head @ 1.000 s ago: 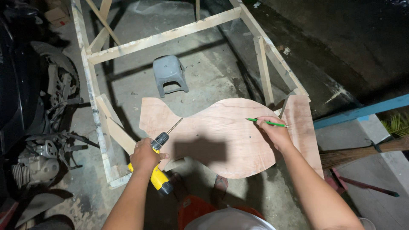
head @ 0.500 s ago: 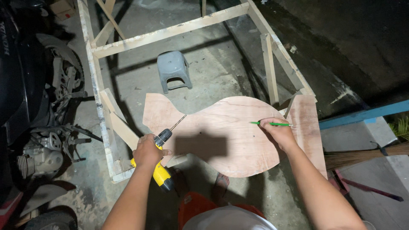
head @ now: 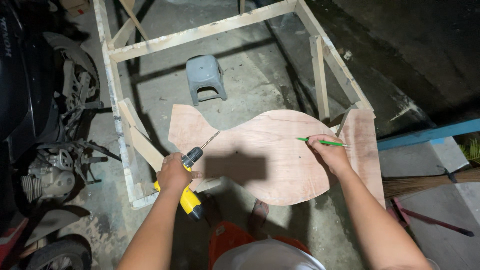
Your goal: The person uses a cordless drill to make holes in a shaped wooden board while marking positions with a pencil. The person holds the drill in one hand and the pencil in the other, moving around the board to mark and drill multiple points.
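A curved plywood cutout (head: 265, 150) lies across the near side of a bare wooden frame (head: 200, 32). My left hand (head: 172, 172) grips a yellow and black cordless drill (head: 189, 192), whose bit (head: 210, 140) points up and to the right over the left part of the plywood. My right hand (head: 330, 155) rests on the right part of the plywood and holds a green pencil (head: 322, 142) that lies roughly level, pointing left.
A small grey plastic stool (head: 205, 77) stands on the concrete floor inside the frame. A motorcycle (head: 45, 135) is parked close on the left. A blue board (head: 430, 132) and a broom (head: 430, 182) lie to the right. My feet and orange shorts (head: 235, 237) show below.
The view has shifted slightly; both hands keep their places on the plywood, the drill and pencil held as before.
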